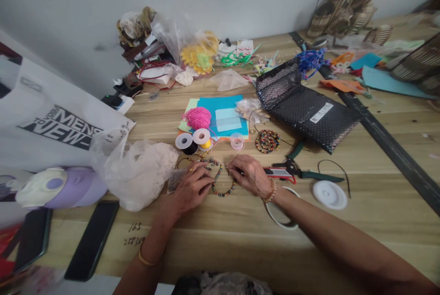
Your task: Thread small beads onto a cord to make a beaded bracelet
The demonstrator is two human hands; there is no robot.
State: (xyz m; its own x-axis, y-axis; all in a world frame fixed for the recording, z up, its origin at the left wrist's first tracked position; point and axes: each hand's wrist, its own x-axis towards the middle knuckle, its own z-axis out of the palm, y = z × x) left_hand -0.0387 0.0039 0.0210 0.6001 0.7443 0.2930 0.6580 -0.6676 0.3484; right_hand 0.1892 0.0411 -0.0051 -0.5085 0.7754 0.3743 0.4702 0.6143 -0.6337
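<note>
A string of small multicoloured beads (223, 193) curves on the wooden table between my two hands. My left hand (194, 186) rests palm down at its left side, fingers stretched towards the beads, the fingertips close to or touching them. My right hand (250, 175) has its fingers pinched at the string's right end; the fingertips are partly hidden. Just beyond lie a spool of black cord (186, 143), a spool of yellow thread (201, 138) and a small clear spool (237, 141). A coiled bead string (267, 141) sits beyond my right hand.
A utility knife (280, 173) and green-handled pruners (314, 175) lie right of my right hand, near a white tape ring (280, 214) and white spool (330, 195). A black bubble mailer (309, 107), pink yarn (197, 117), plastic bag (134, 171) and phone (92, 240) surround the work.
</note>
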